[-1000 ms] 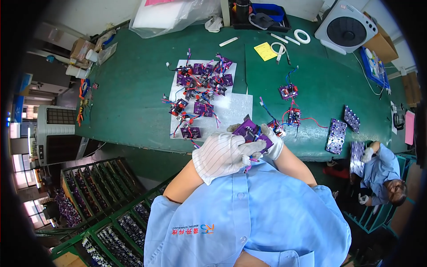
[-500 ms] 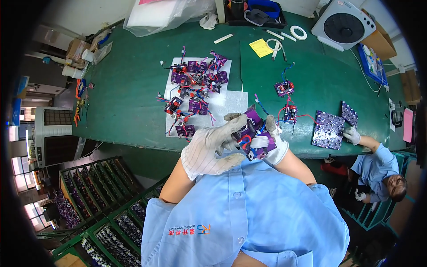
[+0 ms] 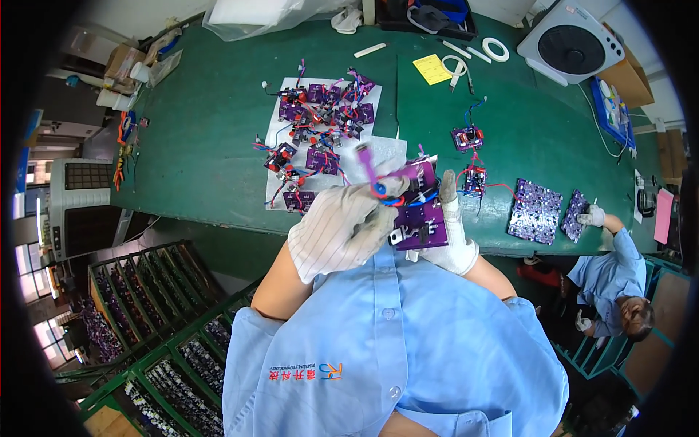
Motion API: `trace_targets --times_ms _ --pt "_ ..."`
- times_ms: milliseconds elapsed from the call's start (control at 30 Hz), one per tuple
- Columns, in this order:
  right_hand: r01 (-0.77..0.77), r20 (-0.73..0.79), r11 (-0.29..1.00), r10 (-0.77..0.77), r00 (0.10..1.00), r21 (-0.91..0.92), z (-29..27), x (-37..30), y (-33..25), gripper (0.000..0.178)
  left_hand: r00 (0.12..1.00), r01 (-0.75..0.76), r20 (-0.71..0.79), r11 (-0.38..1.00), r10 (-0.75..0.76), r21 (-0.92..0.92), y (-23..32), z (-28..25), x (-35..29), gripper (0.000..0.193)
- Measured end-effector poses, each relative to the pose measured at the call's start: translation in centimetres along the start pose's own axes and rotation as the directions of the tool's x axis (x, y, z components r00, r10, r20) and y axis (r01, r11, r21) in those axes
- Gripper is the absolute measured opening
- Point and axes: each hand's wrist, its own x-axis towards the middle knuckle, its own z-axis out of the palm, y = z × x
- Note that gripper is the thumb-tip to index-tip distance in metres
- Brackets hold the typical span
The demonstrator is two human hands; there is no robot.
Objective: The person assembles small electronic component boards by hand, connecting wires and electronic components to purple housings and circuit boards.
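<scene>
Both my hands wear white work gloves. My right hand (image 3: 455, 237) holds purple circuit boards (image 3: 426, 218) in front of my chest, its thumb up along their right edge. They carry black and metal parts and look like two boards close together; whether they are joined I cannot tell. My left hand (image 3: 338, 229) pinches the wires (image 3: 384, 191) at the boards' left side, a bundle of purple, blue and red. A purple wire end sticks up above the fingers, blurred.
Wired purple boards (image 3: 324, 160) lie on a white foam sheet (image 3: 375, 151). To the right are two wired boards (image 3: 467, 138) and a large board panel (image 3: 535, 211). A co-worker's gloved hand (image 3: 593, 215) holds a smaller panel (image 3: 574, 216). A fan (image 3: 571, 47) stands far right.
My left fingers have closed on the wires and pulled their purple end upward. The boards have turned in my right hand. The co-worker's smaller panel has moved nearer the table's front edge.
</scene>
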Motion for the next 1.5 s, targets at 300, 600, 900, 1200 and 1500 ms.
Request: trace_targets --times_ms 300,600,900,1200,1500 --pt "0.145 -0.199 0.982 -0.167 0.966 -0.123 0.6 0.7 0.6 0.061 0.767 0.642 0.392 0.62 -0.508 -0.451 -0.3 0.6 0.7 0.016" --pt "0.143 -0.095 0.985 -0.152 0.984 -0.094 -0.3 0.1 0.8 0.056 0.911 0.413 0.098 0.89 -0.401 -0.194 0.0 1.8 -1.1 0.024" --pt "0.396 0.024 0.914 -0.396 0.918 -0.09 -0.6 1.1 1.9 0.078 0.951 0.301 -0.012 0.929 -0.31 -0.214 0.7 1.0 -0.7 0.016" --pt "0.861 0.59 0.108 -0.686 0.426 -0.496 -3.3 3.1 -0.2 0.117 0.658 0.734 0.247 0.533 -0.711 -0.421 1.1 -2.2 0.6 0.015" --pt "0.175 0.102 0.981 -0.166 0.981 -0.088 2.1 2.9 0.1 0.087 0.991 0.121 0.086 0.96 -0.103 -0.251 -0.3 -2.2 -1.5 0.02"
